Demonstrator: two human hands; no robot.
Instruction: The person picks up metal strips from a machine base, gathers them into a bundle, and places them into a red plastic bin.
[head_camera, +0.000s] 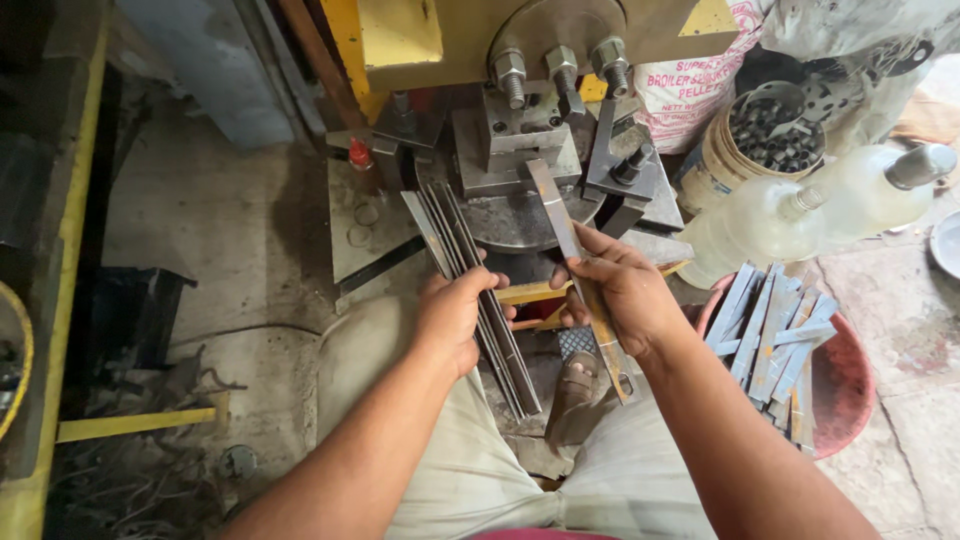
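In the head view, the left hand (452, 318) was closed around a bundle of flat metal strips (478, 290), the fingers wrapped over them near their middle so that the strips ran from the near right, above the person's lap, up to the far left toward the machine. The right hand (622, 290) was pinched shut on a single metal strip (562, 225), thumb and fingers gripping its near part, while its far end lay on the round die plate (520, 215) of the press (530, 110), under the clamping block with three large bolts (560, 65). The two hands were near each other, not touching. A sandalled foot (578, 385) rested on the floor between the person's knees, below the strips. To the right stood a red basin (835, 385) holding a heap of similar cut strips, and farther off a bucket (765, 140) of small metal pieces beside two cloudy plastic bottles (800, 215).
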